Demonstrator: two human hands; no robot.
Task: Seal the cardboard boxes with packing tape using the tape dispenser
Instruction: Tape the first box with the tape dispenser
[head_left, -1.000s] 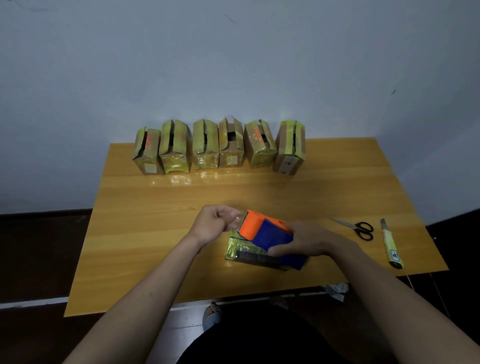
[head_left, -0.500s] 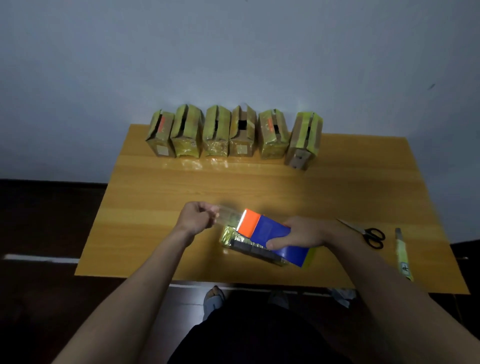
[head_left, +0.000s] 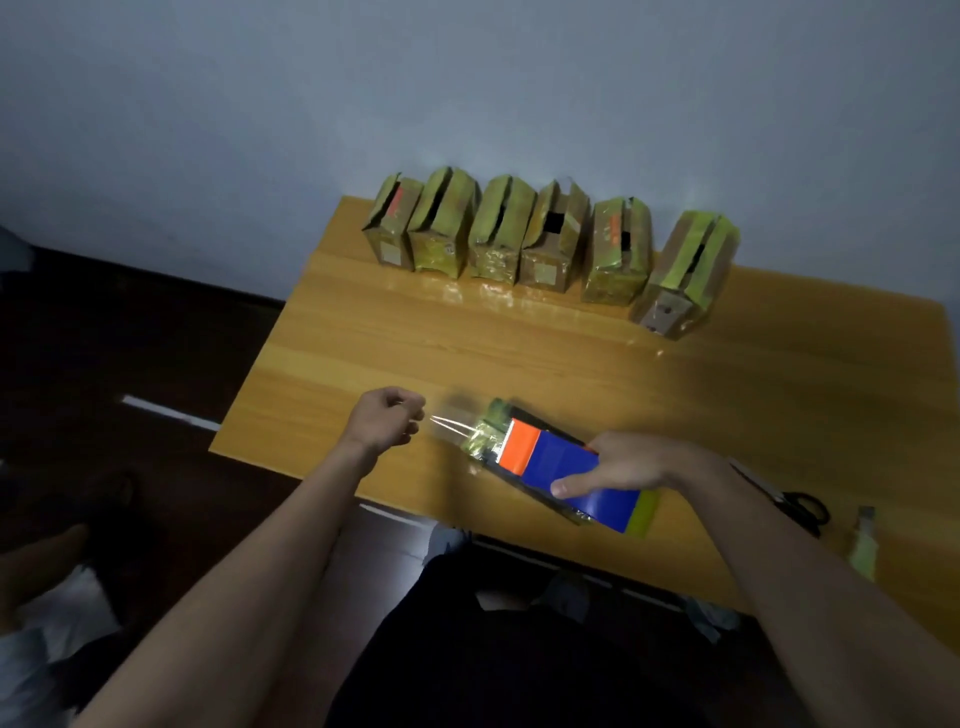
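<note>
A blue and orange tape dispenser (head_left: 563, 465) lies over a tape-wrapped cardboard box (head_left: 488, 434) near the table's front edge. My right hand (head_left: 618, 465) grips the dispenser's blue body from the right. My left hand (head_left: 387, 423) pinches the free end of a clear tape strip (head_left: 452, 426), which stretches from the dispenser's orange end leftwards. Most of the box under the dispenser is hidden.
Several tape-wrapped boxes (head_left: 498, 231) stand in a row along the far edge of the wooden table (head_left: 519, 353), the rightmost (head_left: 685, 273) turned askew. Scissors (head_left: 795, 501) and a yellow utility knife (head_left: 865, 540) lie at the right front. Dark floor lies to the left.
My left hand has drawn the tape end away from the dispenser to the left, lengthening the strip. The camera has swung right and tilted, shifting the whole scene.
</note>
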